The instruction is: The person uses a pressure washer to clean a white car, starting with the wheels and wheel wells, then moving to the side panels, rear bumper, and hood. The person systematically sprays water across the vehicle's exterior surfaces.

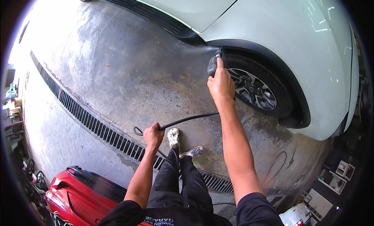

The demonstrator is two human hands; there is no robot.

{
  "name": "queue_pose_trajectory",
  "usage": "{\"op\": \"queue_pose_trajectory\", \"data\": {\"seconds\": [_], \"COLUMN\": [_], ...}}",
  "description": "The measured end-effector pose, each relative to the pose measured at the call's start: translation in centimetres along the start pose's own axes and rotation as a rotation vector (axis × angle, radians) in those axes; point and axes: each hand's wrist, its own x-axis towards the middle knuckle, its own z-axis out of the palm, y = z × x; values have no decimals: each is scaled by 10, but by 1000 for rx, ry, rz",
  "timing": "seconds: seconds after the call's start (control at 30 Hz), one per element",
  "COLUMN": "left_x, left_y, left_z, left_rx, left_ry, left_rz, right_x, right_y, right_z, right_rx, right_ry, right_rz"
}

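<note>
My right hand (222, 85) reaches out at arm's length, its fingers wrapped round a spray gun (212, 66) with a dark, rounded body. Its nozzle points at the front edge of the wheel arch (249, 45), and a pale mist spreads leftward from there. A black hose (191, 118) runs from under my right forearm to my left hand (153, 135), which is closed round it. The hose makes a small loop just beyond that fist. Right of the gun is the car wheel (255, 87), a black tyre on a silver and black rim. My right hand covers the gun's grip.
The white car (280, 23) fills the upper right, with a black side step (152, 15). A slotted floor drain (89, 119) crosses the wet concrete diagonally, passing behind my feet. A red vehicle (74, 195) stands at lower left. More hose (276, 163) lies at right.
</note>
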Motion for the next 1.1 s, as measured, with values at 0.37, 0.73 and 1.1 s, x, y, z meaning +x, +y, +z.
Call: {"op": "queue_pose_trajectory", "data": {"seconds": [0.37,0.73,1.1], "left_x": [1,2,3], "left_y": [0,-4,-1], "left_z": [7,9,7], "left_rx": [16,22,19], "left_ry": [-3,7,0], "left_rz": [-13,-2,-13], "right_x": [3,3,3], "right_y": [1,-2,-3], "right_z": [8,13,9], "right_rx": [18,9,12], "right_ry": [-57,-45,-58], "right_rz": [22,3,4]}}
